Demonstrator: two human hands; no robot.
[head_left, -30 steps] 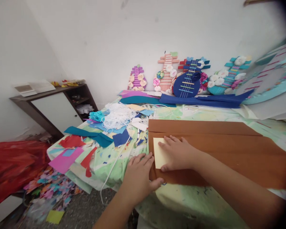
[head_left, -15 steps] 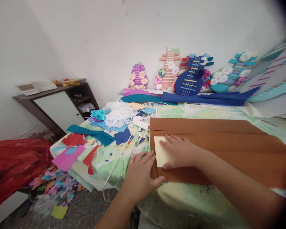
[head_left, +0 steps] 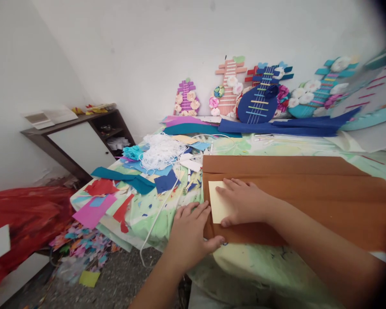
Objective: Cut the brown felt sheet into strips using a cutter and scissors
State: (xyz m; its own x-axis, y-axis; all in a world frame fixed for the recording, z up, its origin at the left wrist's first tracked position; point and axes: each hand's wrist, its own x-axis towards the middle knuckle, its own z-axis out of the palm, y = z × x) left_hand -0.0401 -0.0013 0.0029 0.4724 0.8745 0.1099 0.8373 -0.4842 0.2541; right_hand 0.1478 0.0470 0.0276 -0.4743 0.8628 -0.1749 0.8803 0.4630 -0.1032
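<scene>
A large brown sheet of paper (head_left: 309, 189) with creases across it lies on the table. On its left end rests a small cream rectangle of paper or card (head_left: 216, 208). My right hand (head_left: 241, 201) lies flat over the cream piece, fingers spread, covering its right side. At the brown sheet's left edge is my left hand (head_left: 189, 229), its fingers stretched out and the thumb apart, with fingertips touching the edge. Neither hand is wrapped round anything.
Left of the sheet are a tangle of white cord (head_left: 162, 151), a teal paper strip (head_left: 125, 178) and coloured scraps. Decorated paper lutes, one of them dark blue (head_left: 257, 105), lean on the wall behind. A low cabinet (head_left: 80, 146) stands at left; paper bits (head_left: 83, 246) litter the floor.
The view has shifted slightly, so the background sits a little higher at the right. Both hands and the cream piece keep the same places on the brown sheet.
</scene>
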